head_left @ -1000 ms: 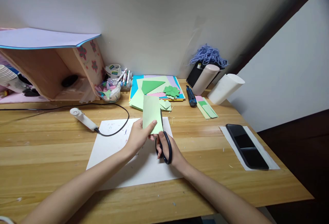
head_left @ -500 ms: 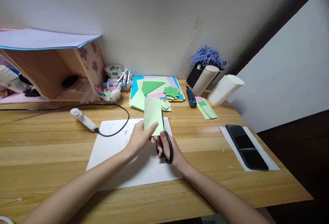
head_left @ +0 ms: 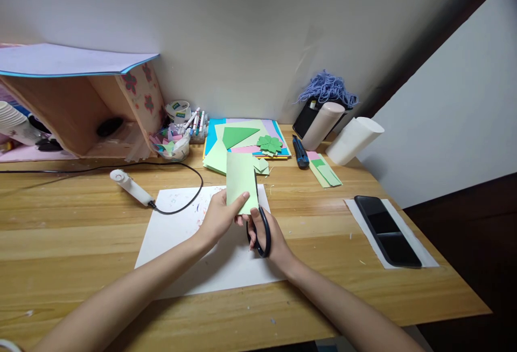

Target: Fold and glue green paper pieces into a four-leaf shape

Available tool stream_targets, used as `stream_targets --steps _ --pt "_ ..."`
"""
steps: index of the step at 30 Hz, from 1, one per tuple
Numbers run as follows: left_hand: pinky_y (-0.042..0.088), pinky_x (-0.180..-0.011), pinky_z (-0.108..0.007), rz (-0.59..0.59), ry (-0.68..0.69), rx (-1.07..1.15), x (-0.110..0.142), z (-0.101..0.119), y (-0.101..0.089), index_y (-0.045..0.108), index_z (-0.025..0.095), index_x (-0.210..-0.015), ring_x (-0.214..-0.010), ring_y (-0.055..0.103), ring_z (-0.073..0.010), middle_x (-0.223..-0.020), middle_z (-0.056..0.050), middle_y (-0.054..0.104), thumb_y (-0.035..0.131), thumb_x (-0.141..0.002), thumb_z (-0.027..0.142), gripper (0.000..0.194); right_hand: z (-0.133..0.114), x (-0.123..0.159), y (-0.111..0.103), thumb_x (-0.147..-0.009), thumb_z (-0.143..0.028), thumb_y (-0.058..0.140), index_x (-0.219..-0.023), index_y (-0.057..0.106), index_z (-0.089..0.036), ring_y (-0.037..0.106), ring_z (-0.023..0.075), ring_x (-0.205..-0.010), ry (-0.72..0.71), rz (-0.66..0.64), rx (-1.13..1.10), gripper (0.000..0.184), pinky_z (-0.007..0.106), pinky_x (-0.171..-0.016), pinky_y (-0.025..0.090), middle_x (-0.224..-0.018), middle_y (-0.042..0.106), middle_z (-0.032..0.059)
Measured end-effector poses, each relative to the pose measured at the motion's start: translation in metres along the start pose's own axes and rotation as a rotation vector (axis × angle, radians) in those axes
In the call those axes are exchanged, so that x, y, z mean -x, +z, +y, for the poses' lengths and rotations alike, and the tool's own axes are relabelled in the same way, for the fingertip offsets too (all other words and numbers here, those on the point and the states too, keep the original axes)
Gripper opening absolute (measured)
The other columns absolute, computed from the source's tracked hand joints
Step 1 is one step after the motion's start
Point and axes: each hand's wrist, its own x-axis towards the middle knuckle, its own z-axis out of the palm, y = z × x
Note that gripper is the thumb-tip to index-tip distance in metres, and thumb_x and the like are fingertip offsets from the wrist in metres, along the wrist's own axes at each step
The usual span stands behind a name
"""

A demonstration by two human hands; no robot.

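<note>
My left hand [head_left: 220, 214] pinches a light green piece of paper [head_left: 241, 179] near its lower end, thumb on top. The paper is held upright above a white sheet [head_left: 186, 271]. My right hand [head_left: 277, 239] is closed round the black handles of a pair of scissors [head_left: 265, 236]. Their blades point away from me along the paper's right edge and lie partly behind it, so how far apart they are is hard to tell. Both hands are close together over the white sheet.
Behind the hands lies a stack of coloured paper [head_left: 210, 139] with a green clover cutout [head_left: 270, 145]. A blue-black utility knife [head_left: 300, 152] and paper strips [head_left: 325, 173] are to its right. A phone [head_left: 388, 232] lies far right; a corded white tool [head_left: 131, 186] lies left.
The scissors have shifted very slightly toward me and to the right along the paper's edge. Less of the blade shows beside the paper. My left hand and the paper stay almost still.
</note>
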Motion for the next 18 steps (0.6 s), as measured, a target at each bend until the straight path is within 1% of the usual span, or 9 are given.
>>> stream_targets --steps 6,10,12,14,18 --pt "0.039 -0.040 -0.019 -0.002 0.002 0.020 0.001 0.002 0.000 0.054 0.013 -0.073 -0.045 0.051 -0.0098 -0.055 0.000 0.056 0.058 -0.071 0.047 0.034 0.003 -0.002 0.001 -0.076 -0.068 0.034 -0.081 0.050 -0.016 0.040 0.0072 -0.033 0.014 0.008 -0.010 0.054 0.017 -0.032 0.040 -0.043 0.038 -0.0067" --pt "0.039 -0.041 -0.020 -0.015 0.000 0.023 0.002 -0.001 0.000 0.054 0.014 -0.077 -0.044 0.052 -0.0102 -0.053 0.001 0.057 0.058 -0.071 0.047 0.035 0.004 -0.004 0.001 -0.074 -0.072 0.029 -0.072 0.049 -0.016 0.039 0.0068 -0.032 0.024 -0.024 -0.035 0.060 0.020 -0.034 0.044 -0.043 0.040 -0.0054" --pt "0.038 -0.040 -0.020 -0.009 0.000 0.025 0.002 -0.001 0.000 0.054 0.014 -0.078 -0.043 0.051 -0.0100 -0.053 0.001 0.057 0.058 -0.071 0.047 0.034 0.005 -0.006 0.000 -0.072 -0.075 0.027 -0.068 0.048 -0.016 0.040 0.0070 -0.032 0.025 -0.016 -0.069 0.062 0.020 -0.035 0.044 -0.043 0.042 -0.0048" --pt "0.038 -0.040 -0.020 0.006 0.009 0.024 0.001 0.000 -0.002 0.054 0.014 -0.078 -0.042 0.050 -0.0098 -0.052 0.001 0.057 0.058 -0.072 0.048 0.035 0.005 -0.011 -0.002 -0.070 -0.076 0.027 -0.065 0.046 -0.017 0.042 0.0079 -0.032 0.046 0.006 -0.143 0.063 0.020 -0.035 0.043 -0.041 0.041 -0.0049" --pt "0.041 -0.044 -0.022 0.035 0.019 0.040 -0.005 0.003 -0.006 0.055 0.011 -0.078 -0.043 0.052 -0.0114 -0.053 -0.002 0.059 0.053 -0.075 0.050 0.039 -0.001 -0.021 -0.012 -0.069 -0.076 0.032 -0.063 0.041 -0.019 0.041 0.0092 -0.030 0.061 0.085 -0.400 0.058 0.022 -0.034 0.043 -0.035 0.040 -0.0062"
